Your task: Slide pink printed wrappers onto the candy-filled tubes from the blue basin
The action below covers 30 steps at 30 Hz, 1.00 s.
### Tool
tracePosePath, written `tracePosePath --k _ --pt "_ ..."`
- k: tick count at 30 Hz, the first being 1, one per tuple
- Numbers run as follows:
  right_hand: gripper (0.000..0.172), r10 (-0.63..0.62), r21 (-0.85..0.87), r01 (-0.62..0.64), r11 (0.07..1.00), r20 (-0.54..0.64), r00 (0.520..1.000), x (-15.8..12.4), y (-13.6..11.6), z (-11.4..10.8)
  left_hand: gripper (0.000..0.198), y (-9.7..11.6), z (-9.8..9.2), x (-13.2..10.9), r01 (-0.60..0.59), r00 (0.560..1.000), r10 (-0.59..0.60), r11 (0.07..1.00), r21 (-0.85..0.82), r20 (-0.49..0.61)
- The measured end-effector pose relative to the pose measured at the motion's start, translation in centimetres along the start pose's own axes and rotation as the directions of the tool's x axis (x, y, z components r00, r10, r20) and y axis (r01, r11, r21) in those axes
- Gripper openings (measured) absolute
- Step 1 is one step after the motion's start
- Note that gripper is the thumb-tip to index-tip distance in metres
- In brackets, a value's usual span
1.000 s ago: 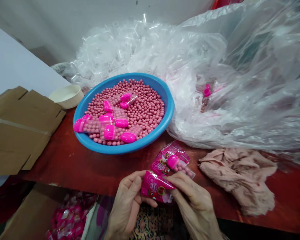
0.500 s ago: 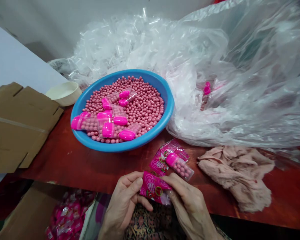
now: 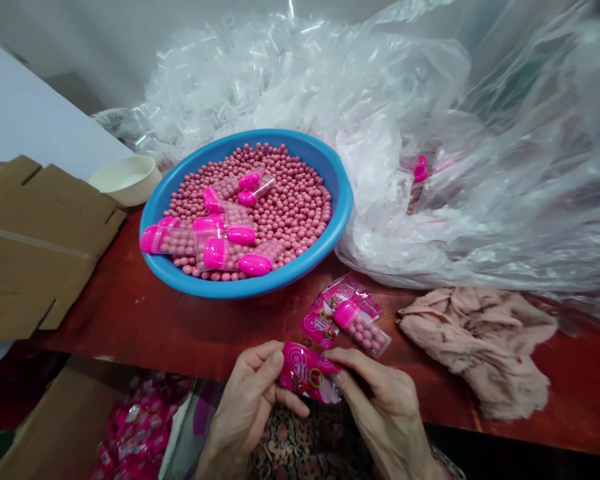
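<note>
Between my two hands is a pink printed plastic sleeve (image 3: pixel 305 375), with a clear strip along its lower edge. My left hand (image 3: pixel 253 403) pinches its left end between thumb and fingers. On the right end, the thumb and fingertips of my right hand (image 3: pixel 383 400) are closed. Just beyond them, on the red tabletop (image 3: pixel 195 337), a clear bottle (image 3: pixel 363 327) with a pink cap lies on its side, filled with pink balls. It rests partly on more flat printed sleeves (image 3: pixel 317 323).
A blue basin (image 3: pixel 343 200) holds pink balls (image 3: pixel 295 200) and several capped bottles. Behind it are clear plastic bags (image 3: pixel 395 247) with empty clear containers. A crumpled cloth (image 3: pixel 485 340) lies right, a cardboard box (image 3: pixel 35 247) and white bowl (image 3: pixel 127 183) left. Below, a carton holds pink packs (image 3: pixel 140 420).
The sleeve looks rounder and fuller between my hands, its upper edge less flat. Both hands keep their hold. The view has shifted slightly; the basin and bottles lie as before.
</note>
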State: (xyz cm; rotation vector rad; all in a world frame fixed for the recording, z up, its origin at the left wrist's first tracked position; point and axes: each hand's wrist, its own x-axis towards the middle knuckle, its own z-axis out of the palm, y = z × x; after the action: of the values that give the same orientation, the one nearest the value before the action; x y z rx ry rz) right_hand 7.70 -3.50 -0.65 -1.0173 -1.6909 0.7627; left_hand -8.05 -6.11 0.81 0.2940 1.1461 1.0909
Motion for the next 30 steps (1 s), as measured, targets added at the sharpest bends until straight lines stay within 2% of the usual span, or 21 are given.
tracePosePath --k 3,7,12,16,20,25,30 --pt "0.019 -0.018 0.0 0.018 1.0 0.025 1.0 -0.2 0.2 0.1 0.021 -0.4 0.0 0.1 -0.054 0.993 0.06 0.997 0.053 -0.102" --pt "0.023 -0.079 -0.034 0.082 0.996 0.087 0.993 -0.5 0.5 0.2 0.024 -1.1 0.0 0.1 -0.139 0.959 0.166 0.982 0.128 -0.232" --pt "0.031 -0.1 -0.091 0.115 0.989 0.156 0.983 -1.1 0.8 0.2 0.032 -1.6 0.4 0.1 -0.139 0.935 0.161 0.986 0.092 -0.314" --pt "0.031 -0.074 -0.12 0.09 0.989 0.131 0.989 -1.5 1.0 0.4 0.034 -2.0 0.7 0.1 -0.163 0.936 0.175 0.984 0.065 -0.306" --pt "0.026 0.003 -0.141 0.012 0.99 0.106 0.994 -1.6 0.9 0.4 0.034 -2.2 0.5 -0.2 -0.194 0.942 0.192 0.981 0.018 -0.276" --pt "0.024 0.011 -0.134 0.001 0.991 0.092 0.996 -1.4 0.6 0.3 0.026 -1.9 -0.1 -0.7 -0.144 0.969 0.136 0.989 -0.024 -0.204" --pt "0.026 0.055 -0.143 -0.04 0.989 0.106 0.993 -1.0 0.6 0.2 0.023 -1.7 -0.3 -0.9 -0.137 0.968 0.132 0.99 -0.011 -0.213"
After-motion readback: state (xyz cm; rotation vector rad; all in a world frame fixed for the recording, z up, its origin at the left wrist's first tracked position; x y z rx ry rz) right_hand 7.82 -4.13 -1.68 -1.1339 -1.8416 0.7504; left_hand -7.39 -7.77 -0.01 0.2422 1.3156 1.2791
